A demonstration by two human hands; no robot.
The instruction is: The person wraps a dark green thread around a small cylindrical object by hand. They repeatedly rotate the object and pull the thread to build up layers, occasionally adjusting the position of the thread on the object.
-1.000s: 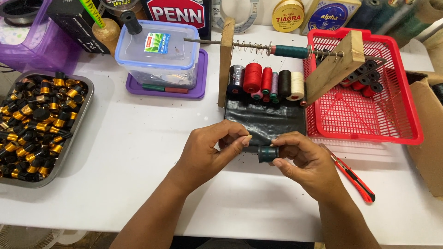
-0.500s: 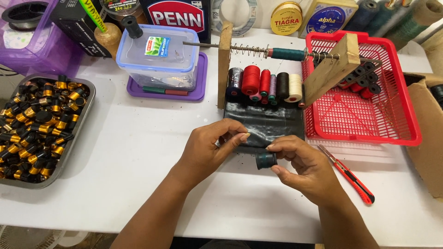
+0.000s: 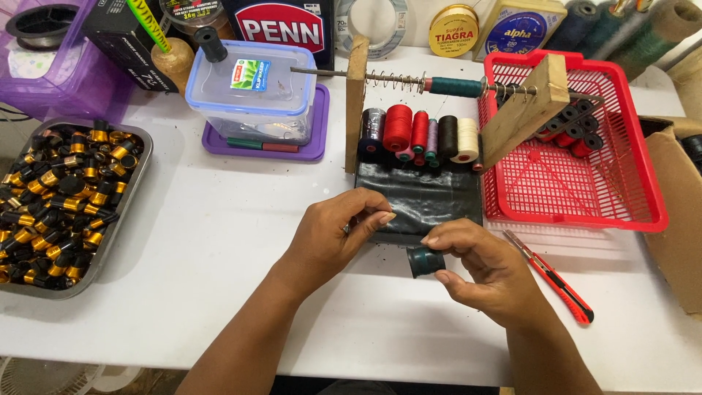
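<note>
My right hand (image 3: 488,271) pinches a small dark teal cylinder (image 3: 425,261), a short tube wound with thread, just above the white table (image 3: 219,241). My left hand (image 3: 340,234) sits to its left with fingertips pinched together, a little apart from the cylinder; whether it holds a thread end is too fine to tell. Both hands hover at the near edge of a black base plate (image 3: 424,201) that carries a wooden winding stand (image 3: 357,95) with a metal rod, spring and a teal-wound piece (image 3: 453,86). Several thread spools (image 3: 417,132) stand in a row on the base.
A metal tray (image 3: 139,157) of black and gold small parts lies at left. A clear lidded box (image 3: 252,91) on a purple lid stands behind. A red mesh basket (image 3: 578,183) with wound pieces is at right; a red utility knife (image 3: 559,281) lies near my right hand. A cardboard box (image 3: 676,212) is at the far right.
My right hand drew the teal cylinder slightly down and right, away from the left hand. The left hand's fingers stayed pinched near the black base.
</note>
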